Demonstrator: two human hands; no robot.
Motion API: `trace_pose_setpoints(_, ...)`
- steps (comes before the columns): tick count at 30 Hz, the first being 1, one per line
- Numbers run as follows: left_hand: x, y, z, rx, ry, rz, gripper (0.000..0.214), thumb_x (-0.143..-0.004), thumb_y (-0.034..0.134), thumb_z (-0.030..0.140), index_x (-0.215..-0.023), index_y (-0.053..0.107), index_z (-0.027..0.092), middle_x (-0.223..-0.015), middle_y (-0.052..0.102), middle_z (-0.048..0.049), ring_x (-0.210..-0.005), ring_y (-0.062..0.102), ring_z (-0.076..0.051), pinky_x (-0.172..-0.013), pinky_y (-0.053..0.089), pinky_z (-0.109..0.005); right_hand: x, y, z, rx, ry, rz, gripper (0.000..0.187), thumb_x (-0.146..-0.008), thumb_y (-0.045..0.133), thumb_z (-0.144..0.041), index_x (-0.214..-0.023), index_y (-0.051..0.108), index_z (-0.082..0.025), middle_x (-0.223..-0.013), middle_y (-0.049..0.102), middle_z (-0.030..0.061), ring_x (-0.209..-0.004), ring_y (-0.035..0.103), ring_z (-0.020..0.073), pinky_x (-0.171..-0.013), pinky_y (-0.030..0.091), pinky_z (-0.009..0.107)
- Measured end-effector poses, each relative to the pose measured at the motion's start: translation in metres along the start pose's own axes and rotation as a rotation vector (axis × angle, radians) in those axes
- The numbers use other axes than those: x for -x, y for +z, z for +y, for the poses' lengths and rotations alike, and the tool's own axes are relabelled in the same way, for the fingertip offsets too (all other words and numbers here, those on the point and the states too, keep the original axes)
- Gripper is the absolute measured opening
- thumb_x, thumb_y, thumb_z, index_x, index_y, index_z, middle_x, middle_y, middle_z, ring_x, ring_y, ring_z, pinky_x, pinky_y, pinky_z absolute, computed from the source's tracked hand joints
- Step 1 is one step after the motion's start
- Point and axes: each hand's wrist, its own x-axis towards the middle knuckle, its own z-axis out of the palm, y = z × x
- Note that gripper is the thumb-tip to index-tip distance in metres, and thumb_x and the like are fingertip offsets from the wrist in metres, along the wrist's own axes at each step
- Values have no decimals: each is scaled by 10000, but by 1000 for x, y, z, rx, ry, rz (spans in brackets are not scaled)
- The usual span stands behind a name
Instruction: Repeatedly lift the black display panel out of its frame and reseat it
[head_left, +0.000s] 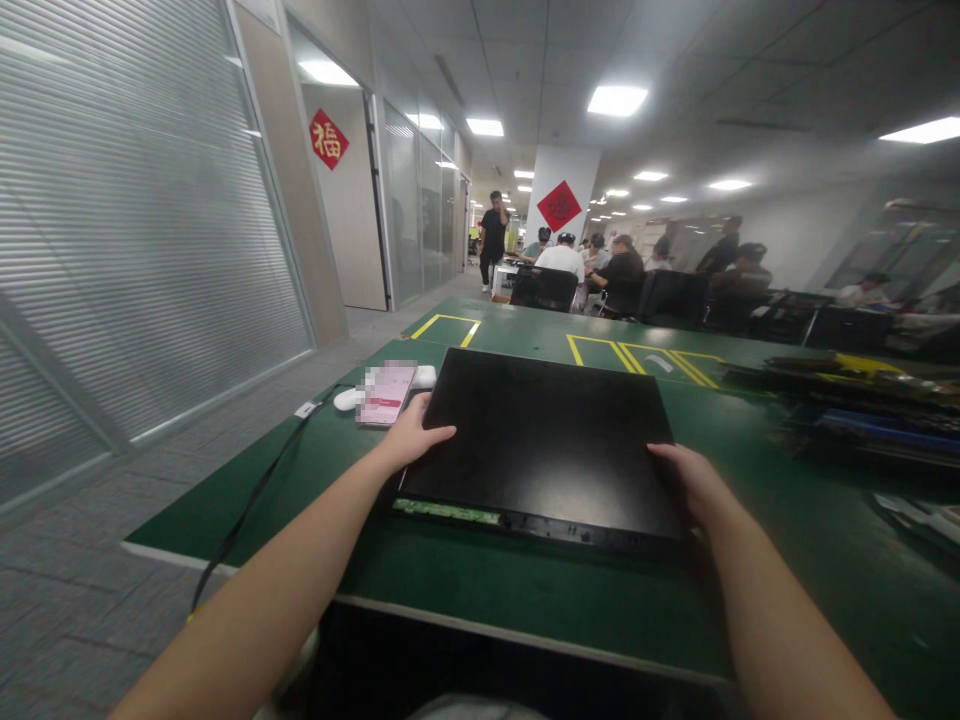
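A flat black display panel (555, 435) is tilted up a little over the green table, its dark face toward me. Along its near edge runs a strip of green circuit board (448, 512). My left hand (412, 432) grips the panel's left side, thumb on the face and fingers out of sight behind the edge. On the opposite side my right hand (694, 480) holds the right edge, thumb on the front and fingers hidden underneath. Just left of my left hand lies a phone (386, 395) with a pinkish screen, partly pixelated.
The green table (480, 590) carries yellow tape outlines (641, 350) at its far side. Stacked dark panels (877, 400) lie at the right. White rounded objects (348, 400) sit by the phone, and a black cable (259, 490) hangs over the left edge. People sit beyond.
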Motion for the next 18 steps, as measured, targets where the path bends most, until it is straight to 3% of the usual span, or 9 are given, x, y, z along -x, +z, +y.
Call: trace_pose_setpoints(18,3,1,6,53,-24,-19,693,-628,834,279,-1215,476,195,-1256,633,-130,-1207,590,-317,-1044,443,-522,-2,-2,2,53,-2,44,327,-659,733,-359,-946,658,-221,-806,731,83,-761,691,272,-633,539,371)
